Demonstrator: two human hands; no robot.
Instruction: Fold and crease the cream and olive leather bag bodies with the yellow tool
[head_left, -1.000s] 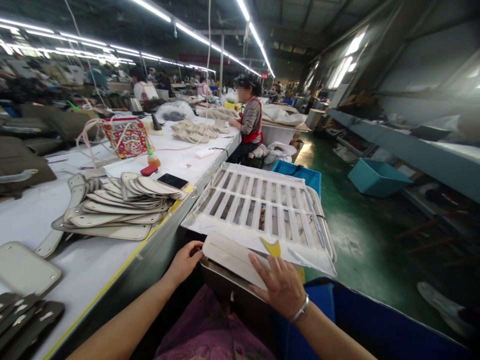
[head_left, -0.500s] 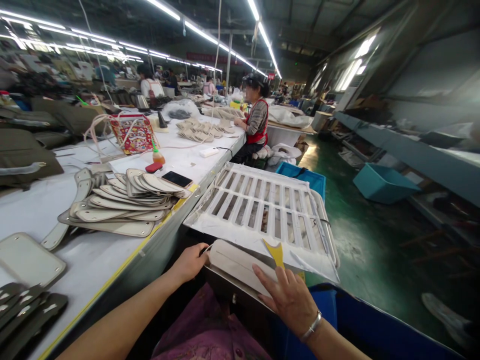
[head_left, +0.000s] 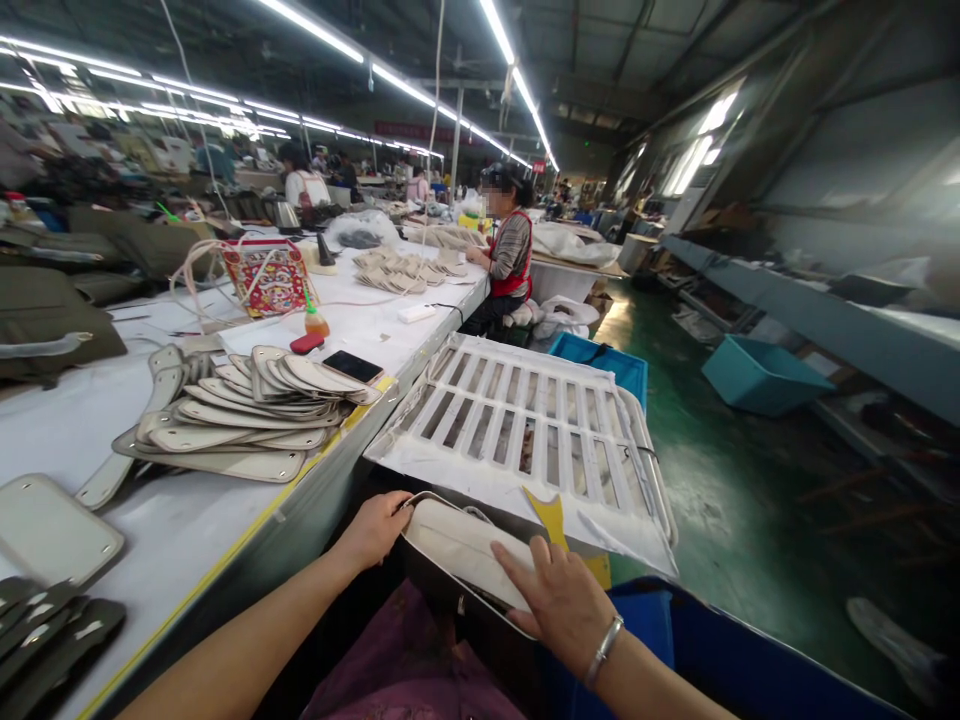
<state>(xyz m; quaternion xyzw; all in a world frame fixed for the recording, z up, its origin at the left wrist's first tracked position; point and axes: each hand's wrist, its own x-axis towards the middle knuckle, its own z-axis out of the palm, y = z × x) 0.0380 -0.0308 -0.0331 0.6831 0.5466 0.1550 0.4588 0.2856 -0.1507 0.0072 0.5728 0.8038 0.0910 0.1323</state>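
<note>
On my lap stands a dark bag (head_left: 484, 622) with a pale rim and a small metal fitting on its front wall. Inside its opening lies a long off-white panel (head_left: 454, 540) with rounded ends. My left hand (head_left: 377, 528) is closed on the rim at the bag's left end. Toward the right end, my right hand (head_left: 566, 600) rests on the panel with index finger and thumb stretched out over it. The bag's lower part and the panel's right end are hidden.
A white slatted rack (head_left: 517, 410) stands ahead, with a yellow forked piece (head_left: 553, 520) at its near edge. On the left table are stacked pale panels (head_left: 240, 420) and a phone (head_left: 352, 367). A blue bin (head_left: 720, 650) is at right; a co-worker (head_left: 510, 250) sits farther ahead.
The off-white panel has sunk lower into the bag, so more of the pale rim shows. My right hand has shifted slightly left and down; my left hand still grips the left end.
</note>
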